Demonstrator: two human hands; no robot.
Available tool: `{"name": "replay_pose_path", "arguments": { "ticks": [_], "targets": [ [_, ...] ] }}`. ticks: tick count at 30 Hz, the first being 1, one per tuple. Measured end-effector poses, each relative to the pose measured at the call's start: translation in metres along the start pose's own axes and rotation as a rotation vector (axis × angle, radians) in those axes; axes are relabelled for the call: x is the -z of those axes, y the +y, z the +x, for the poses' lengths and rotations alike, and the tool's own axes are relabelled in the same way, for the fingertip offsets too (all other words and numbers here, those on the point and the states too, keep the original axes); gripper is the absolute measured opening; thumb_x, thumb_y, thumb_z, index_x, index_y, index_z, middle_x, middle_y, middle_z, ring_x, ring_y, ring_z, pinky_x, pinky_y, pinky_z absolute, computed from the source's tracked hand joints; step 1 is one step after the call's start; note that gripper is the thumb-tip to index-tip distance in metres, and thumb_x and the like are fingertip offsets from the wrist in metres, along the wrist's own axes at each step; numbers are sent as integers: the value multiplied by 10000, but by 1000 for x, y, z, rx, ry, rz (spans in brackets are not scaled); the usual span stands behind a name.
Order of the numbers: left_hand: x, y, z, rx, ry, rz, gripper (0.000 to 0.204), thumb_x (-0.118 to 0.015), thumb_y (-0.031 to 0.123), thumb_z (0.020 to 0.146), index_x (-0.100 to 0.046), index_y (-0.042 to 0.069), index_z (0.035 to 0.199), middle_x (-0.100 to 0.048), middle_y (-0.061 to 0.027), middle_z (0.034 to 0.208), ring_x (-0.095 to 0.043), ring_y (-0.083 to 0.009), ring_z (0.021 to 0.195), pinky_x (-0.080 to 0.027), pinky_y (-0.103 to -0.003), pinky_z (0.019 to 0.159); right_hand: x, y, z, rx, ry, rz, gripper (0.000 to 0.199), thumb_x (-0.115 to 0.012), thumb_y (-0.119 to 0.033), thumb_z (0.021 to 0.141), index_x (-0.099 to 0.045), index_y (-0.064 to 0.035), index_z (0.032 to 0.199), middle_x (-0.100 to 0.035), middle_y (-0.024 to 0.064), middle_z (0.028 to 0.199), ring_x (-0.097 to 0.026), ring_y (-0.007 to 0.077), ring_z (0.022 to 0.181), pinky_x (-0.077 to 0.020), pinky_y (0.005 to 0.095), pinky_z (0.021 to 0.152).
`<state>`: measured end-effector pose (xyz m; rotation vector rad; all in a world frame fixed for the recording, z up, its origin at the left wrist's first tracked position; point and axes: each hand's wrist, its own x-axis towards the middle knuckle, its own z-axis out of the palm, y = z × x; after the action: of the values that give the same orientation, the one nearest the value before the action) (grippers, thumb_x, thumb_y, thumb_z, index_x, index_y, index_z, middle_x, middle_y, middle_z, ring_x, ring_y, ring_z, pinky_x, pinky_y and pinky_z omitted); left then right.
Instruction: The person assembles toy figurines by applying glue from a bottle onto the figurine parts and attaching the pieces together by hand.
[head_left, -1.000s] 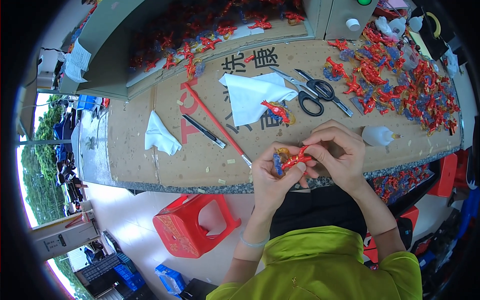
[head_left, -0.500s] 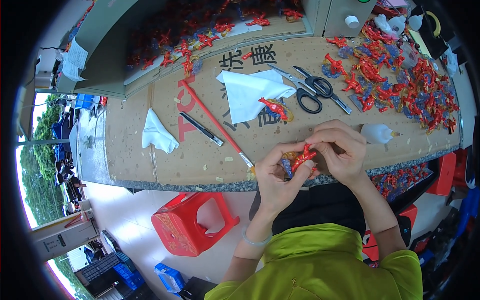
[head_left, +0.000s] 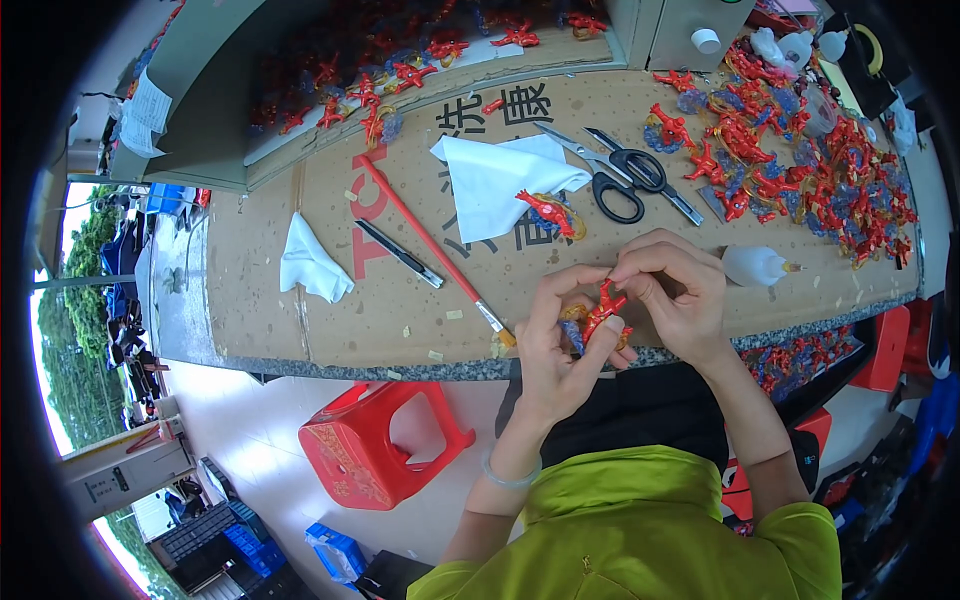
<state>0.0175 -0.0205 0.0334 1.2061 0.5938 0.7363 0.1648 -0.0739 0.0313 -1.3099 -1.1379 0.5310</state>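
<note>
A small red plastic figurine (head_left: 604, 308) with yellow and blue-violet clear parts is held over the near edge of the workbench. My left hand (head_left: 556, 362) is closed round its lower part, thumb across the front. The fingers of my right hand (head_left: 682, 300) are pinched at the top of the same figurine; whether they hold a separate piece there is hidden. A similar red and yellow figurine (head_left: 550, 213) lies just beyond my hands, against a white cloth (head_left: 490, 185). Beside my right hand a white squeeze bottle (head_left: 756, 266) with a thin tip rests on its side.
Black-handled scissors (head_left: 618, 200), a paper knife (head_left: 400, 254), a red-handled brush (head_left: 425, 230) and a smaller white cloth (head_left: 312, 262) lie on the cardboard (head_left: 255, 290). Figurines (head_left: 790, 160) are heaped at the right; more lie inside a grey cabinet (head_left: 205, 110). A red stool (head_left: 350, 460) stands below.
Both hands stay on the figurine and have shifted only slightly; my right fingers have moved a little up and left at its top. The things on the bench have not visibly moved.
</note>
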Motion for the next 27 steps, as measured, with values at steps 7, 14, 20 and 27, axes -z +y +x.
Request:
{"name": "replay_pose_path", "arguments": {
  "ticks": [7, 14, 20, 27],
  "targets": [
    [2, -4, -2, -87, 3, 19, 309, -557, -77, 885, -508, -39, 1188, -636, -114, 765, -673, -160, 588, -546, -245, 492, -3, -2, -1, -24, 3, -16, 115, -645, 115, 755, -654, 36, 839, -645, 115, 827, -629, 185, 741, -498, 261, 631],
    [1, -8, -3, -125, 27, 62, 283, -556, -69, 892, -503, -39, 1168, -643, -117, 754, -674, -161, 585, -542, -246, 486, -3, -1, -1, -45, 4, -4, 104, -655, 98, 760, -645, 32, 840, -646, 113, 828, -629, 182, 734, -499, 261, 633],
    [-2, -8, -4, -146, 26, 93, 284, -563, -63, 889, -507, -31, 1165, -641, -101, 744, -672, -145, 578, -525, -232, 480, -1, 1, -3, -100, 43, 37, 100, -660, 76, 776, -642, 17, 855, -646, 94, 808, -622, 172, 716, -489, 252, 624],
    [-1, -13, -7, -163, 51, 154, 284, -595, -48, 881, -518, -26, 1154, -648, -86, 791, -670, -123, 574, -517, -220, 479, -2, -1, -3, -168, 2, 32, 39, -625, -10, 862, -650, 16, 877, -644, 75, 794, -615, 141, 710, -479, 252, 629]
  ]
}}
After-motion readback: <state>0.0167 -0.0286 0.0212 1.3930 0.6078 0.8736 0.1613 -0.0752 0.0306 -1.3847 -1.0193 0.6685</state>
